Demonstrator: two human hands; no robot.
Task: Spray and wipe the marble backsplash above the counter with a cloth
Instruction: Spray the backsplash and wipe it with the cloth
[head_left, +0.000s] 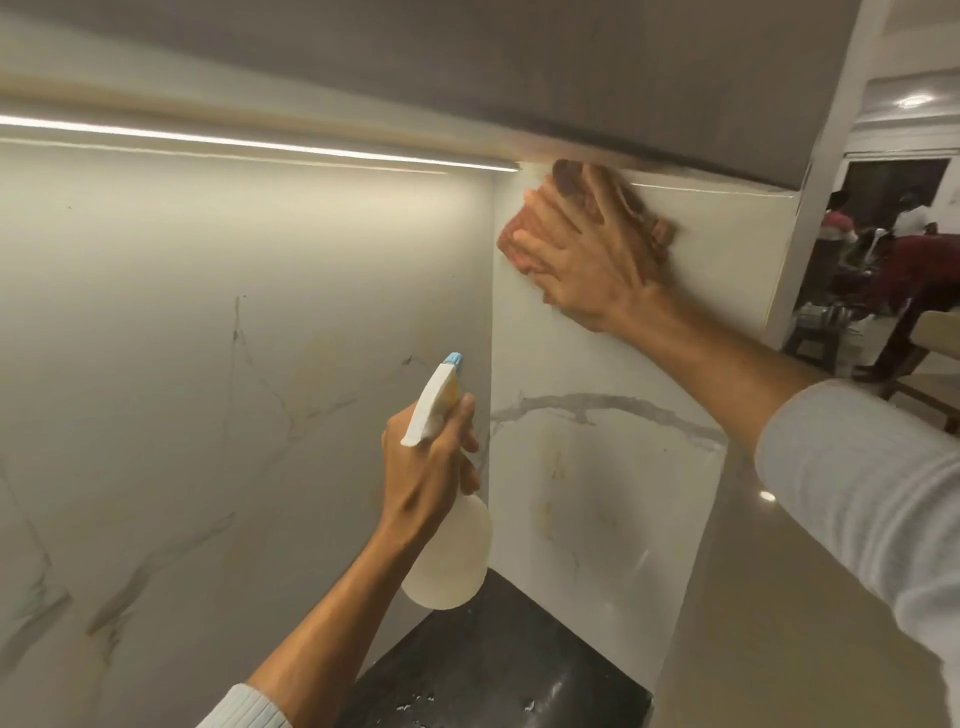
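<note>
The white marble backsplash (208, 364) with grey veins fills the left and turns a corner into a side panel (597, 493). My right hand (587, 260) presses a reddish-brown cloth (519, 244) flat against the top of that side panel, just under the cabinet; the hand and cloth are blurred. My left hand (431, 467) grips the neck of a translucent white spray bottle (452, 561) with a blue nozzle, held upright near the corner, above the dark counter (493, 665).
A grey upper cabinet (519, 78) overhangs the wall, with a lit LED strip (234, 143) under it. A beige panel (779, 597) stands at the right. Beyond it, people and furniture (893, 270) occupy another room. White flecks lie on the counter.
</note>
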